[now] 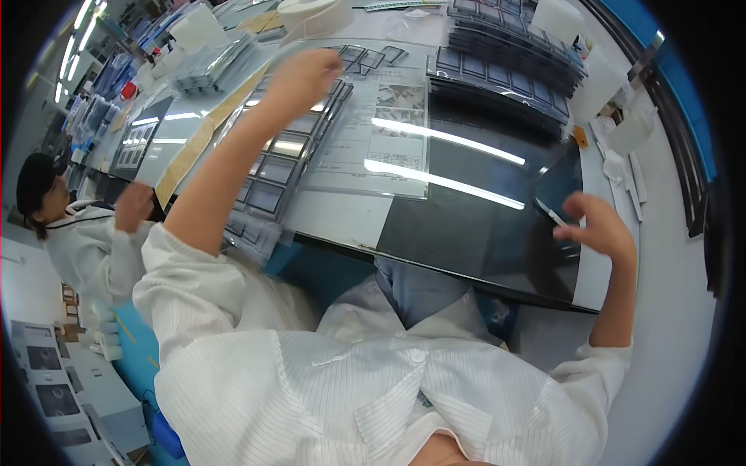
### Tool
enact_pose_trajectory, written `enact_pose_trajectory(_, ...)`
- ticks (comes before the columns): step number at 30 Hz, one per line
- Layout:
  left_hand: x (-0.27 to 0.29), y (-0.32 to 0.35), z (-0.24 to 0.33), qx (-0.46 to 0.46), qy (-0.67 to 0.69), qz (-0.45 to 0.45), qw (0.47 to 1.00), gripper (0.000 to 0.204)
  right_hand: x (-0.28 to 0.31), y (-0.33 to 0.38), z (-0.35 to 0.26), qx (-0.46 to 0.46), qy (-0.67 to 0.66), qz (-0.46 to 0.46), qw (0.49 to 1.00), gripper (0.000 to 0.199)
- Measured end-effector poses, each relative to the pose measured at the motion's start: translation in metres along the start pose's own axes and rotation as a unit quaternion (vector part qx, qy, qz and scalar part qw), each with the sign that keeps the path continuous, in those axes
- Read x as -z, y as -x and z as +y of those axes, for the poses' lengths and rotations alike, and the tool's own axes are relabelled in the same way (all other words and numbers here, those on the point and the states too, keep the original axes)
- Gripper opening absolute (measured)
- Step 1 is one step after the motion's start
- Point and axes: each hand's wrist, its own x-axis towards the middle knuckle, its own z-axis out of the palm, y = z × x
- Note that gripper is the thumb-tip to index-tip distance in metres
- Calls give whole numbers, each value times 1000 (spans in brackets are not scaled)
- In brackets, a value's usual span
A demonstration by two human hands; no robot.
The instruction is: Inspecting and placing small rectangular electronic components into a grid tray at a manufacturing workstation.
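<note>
My left hand [305, 74] is stretched far forward to the back left of the bench. Its fingers are bent over the far end of a clear tray of dark square panels [272, 167]; whether it grips anything is blurred. A few loose dark panels [367, 57] lie just right of that hand. My right hand [600, 225] hovers over the right end of the dark glossy mat [482, 217], with thumb and fingers pinched on a thin white stick-like tool [549, 211].
A laminated instruction sheet [388, 147] lies mid-bench. Stacks of dark trays [505, 66] fill the back right, and a white roll [315, 14] stands at the back. White parts [622, 167] lie along the right edge. A co-worker in a white coat [85, 241] sits at the left.
</note>
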Motion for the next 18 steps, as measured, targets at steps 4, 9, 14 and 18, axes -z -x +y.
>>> enact_pose_trajectory(4,-7,9,-68,69,18,-25,997,21,-22,25,3,-67,-84,-3,994,20)
enact_pose_trajectory(9,-54,-11,-106,20,105,8,994,28,-41,10,36,-140,-186,40,972,16)
enact_pose_trajectory(14,-84,-33,-116,24,-4,-29,999,23,-59,-8,42,-75,-73,202,974,16)
enact_pose_trajectory(18,-77,-35,-117,30,11,-67,997,17,-48,0,5,-38,-87,206,974,26)
